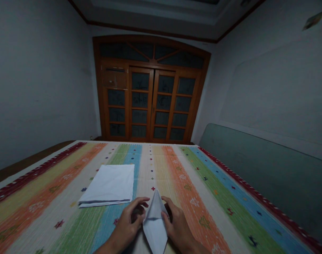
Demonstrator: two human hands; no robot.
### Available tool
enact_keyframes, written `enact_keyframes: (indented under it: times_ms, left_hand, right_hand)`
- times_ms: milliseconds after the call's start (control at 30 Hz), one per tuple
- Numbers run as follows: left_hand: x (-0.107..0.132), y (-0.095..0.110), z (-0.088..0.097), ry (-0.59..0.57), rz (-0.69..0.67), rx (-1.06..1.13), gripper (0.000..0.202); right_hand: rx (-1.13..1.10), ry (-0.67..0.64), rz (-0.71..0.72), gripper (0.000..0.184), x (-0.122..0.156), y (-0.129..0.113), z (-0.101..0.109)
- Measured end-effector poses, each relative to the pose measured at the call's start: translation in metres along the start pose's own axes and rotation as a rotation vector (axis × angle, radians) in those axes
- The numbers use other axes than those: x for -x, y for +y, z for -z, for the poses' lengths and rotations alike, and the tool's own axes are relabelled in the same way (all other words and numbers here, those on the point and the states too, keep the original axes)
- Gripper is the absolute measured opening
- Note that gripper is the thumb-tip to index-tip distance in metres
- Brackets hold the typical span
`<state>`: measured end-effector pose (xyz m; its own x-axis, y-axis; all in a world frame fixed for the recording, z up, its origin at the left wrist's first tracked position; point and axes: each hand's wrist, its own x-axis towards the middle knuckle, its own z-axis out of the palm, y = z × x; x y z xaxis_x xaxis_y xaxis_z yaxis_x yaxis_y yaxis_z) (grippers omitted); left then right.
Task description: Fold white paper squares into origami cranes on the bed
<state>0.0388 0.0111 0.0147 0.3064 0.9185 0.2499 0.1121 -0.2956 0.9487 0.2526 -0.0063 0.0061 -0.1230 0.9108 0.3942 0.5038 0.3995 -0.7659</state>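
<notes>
A white napkin, folded into a long shape with a pointed tip facing away from me, stands at the front middle of the table. A fold line with a small dark gap crosses its middle. My left hand curls around its left side, thumb tip against the edge and fingers bent towards the upper part. On the opposite side, my right hand grips the right edge, with the thumb on the near face and the fingers partly behind. The near end of the napkin runs out of the picture.
A second white cloth, folded into a flat layered square, lies to the left on the striped tablecloth. A pale green bench back runs along the right side. Beyond the table is a wooden door with glass panes.
</notes>
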Motion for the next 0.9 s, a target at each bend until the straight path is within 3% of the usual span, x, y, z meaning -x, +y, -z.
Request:
enact_keyframes:
  times_ms: [200,467,700,900]
  left_hand:
    - [0.001,0.006,-0.003,-0.004,0.018,0.009,0.039]
    - [0.001,-0.002,-0.005,-0.029,0.007,0.015,0.046]
    - [0.003,-0.004,-0.005,0.06,0.017,-0.057,0.05]
    - [0.002,-0.005,-0.002,0.092,0.017,-0.167,0.036]
  right_hand:
    - [-0.018,-0.007,-0.05,0.038,0.0,-0.001,-0.001]
    - [-0.103,-0.009,-0.083,0.042,-0.001,-0.002,-0.003]
    - [-0.208,-0.087,-0.09,0.047,0.002,-0.01,-0.002]
    - [-0.503,-0.156,-0.082,0.05,0.001,-0.007,0.003]
